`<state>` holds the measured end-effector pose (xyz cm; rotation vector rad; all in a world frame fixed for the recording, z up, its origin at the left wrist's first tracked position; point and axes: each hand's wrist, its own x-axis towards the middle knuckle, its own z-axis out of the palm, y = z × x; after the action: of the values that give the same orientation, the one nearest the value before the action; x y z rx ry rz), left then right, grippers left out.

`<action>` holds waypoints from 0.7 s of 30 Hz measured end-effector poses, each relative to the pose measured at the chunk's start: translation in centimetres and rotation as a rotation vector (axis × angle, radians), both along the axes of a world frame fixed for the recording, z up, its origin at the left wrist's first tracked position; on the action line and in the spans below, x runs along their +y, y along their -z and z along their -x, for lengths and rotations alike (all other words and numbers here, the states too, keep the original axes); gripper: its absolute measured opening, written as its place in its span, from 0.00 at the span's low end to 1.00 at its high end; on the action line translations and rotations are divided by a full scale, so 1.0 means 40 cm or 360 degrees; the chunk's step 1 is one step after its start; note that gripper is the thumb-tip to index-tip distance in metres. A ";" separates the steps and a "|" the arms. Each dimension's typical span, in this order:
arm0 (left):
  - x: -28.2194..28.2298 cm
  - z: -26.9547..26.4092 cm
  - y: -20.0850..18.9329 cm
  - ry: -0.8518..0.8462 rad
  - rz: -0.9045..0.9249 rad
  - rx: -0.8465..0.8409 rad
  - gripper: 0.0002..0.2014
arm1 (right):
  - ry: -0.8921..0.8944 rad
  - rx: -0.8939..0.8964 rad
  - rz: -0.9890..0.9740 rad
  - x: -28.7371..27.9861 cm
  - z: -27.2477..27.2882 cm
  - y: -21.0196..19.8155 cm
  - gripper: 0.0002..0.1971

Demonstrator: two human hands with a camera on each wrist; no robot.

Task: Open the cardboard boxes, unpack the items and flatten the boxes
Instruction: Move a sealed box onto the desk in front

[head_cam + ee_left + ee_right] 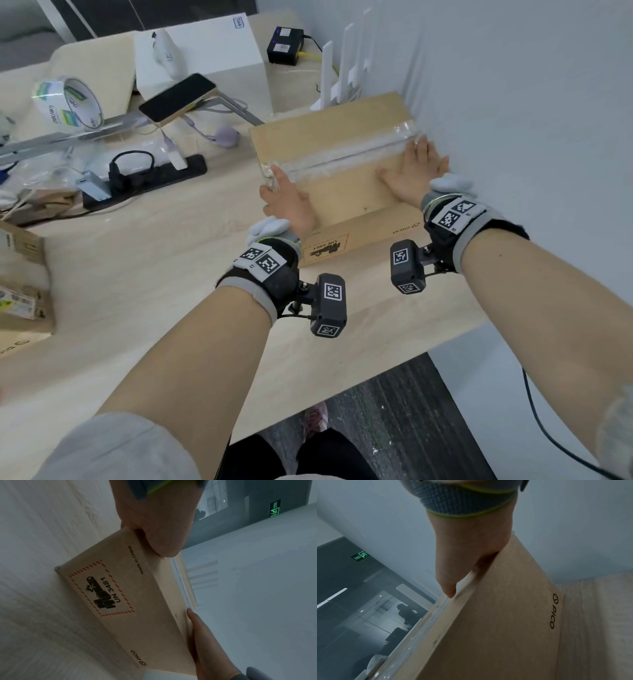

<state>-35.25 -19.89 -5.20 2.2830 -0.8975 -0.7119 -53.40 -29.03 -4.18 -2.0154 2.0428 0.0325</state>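
Mid-frame on the bench [154,274], the cardboard box [339,133] lies under the flat, spread right hand [414,171]; left hand [291,202] at its tape [342,159], grip unclear.

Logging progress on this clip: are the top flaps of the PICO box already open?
No, the cardboard box is shut, with clear tape running along its top seam.

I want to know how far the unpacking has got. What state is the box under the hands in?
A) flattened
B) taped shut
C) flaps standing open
B: clear tape covers the closed top seam of the box, with the left hand at the tape's end and the right hand flat on top.
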 end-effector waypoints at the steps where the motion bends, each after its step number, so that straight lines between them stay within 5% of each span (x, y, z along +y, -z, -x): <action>1: 0.002 -0.002 -0.003 0.0019 -0.0010 -0.0006 0.33 | -0.0006 0.0006 0.0008 0.002 0.000 0.001 0.46; 11: 0.074 -0.081 -0.029 0.0241 -0.0053 -0.0172 0.42 | 0.0112 0.0041 0.0199 0.082 -0.043 -0.029 0.36; 21: 0.234 -0.305 -0.085 0.0054 -0.0058 -0.0326 0.33 | -0.0243 -0.0173 0.0179 0.182 -0.330 -0.114 0.34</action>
<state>-23.05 -10.52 -1.79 2.4103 -1.0262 -0.5189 -40.20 -21.74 0.39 -2.1857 1.8600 -0.1619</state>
